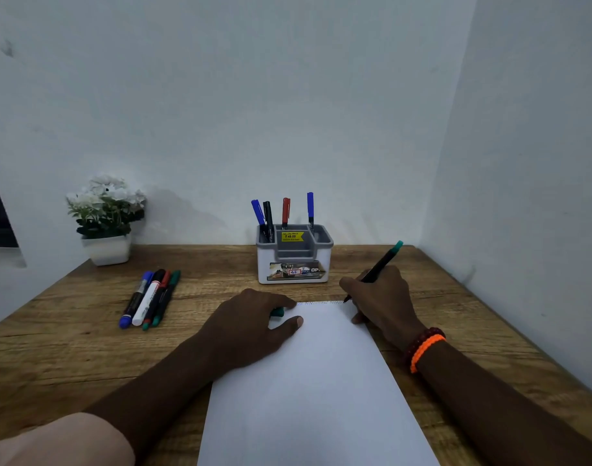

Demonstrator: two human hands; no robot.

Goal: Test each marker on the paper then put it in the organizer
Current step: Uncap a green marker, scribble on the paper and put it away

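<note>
Pale walls meet in a corner behind a wooden desk (69,351), and on it lies the sheet of paper (314,391), running from the near edge up between the person's two hands. At its top edge the green marker (382,262) is at work: a slim dark barrel with a teal end pointing up and to the right, its tip down at the right end of a faint zigzag line (321,302). The right hand (385,304) grips it, fingers curled round the lower barrel. The left hand (254,324) rests on the paper's upper left corner, its fingers bent around a small teal piece, probably the cap (277,312), with the thumb stretched flat on the sheet.

The stroke sits so close to the top edge that the tip could run off onto the wood; if the left hand eased up, the sheet could slide under the pen. The cap is small and mostly hidden, easy to drop when recapping.

Behind the paper stands the grey and white organizer (294,264), already holding four capped markers, two blue, a black and a red. Well to the left lie four more markers (150,297) side by side, untested by the look of it. A potted white flower (106,216) stands in the far left corner
</note>
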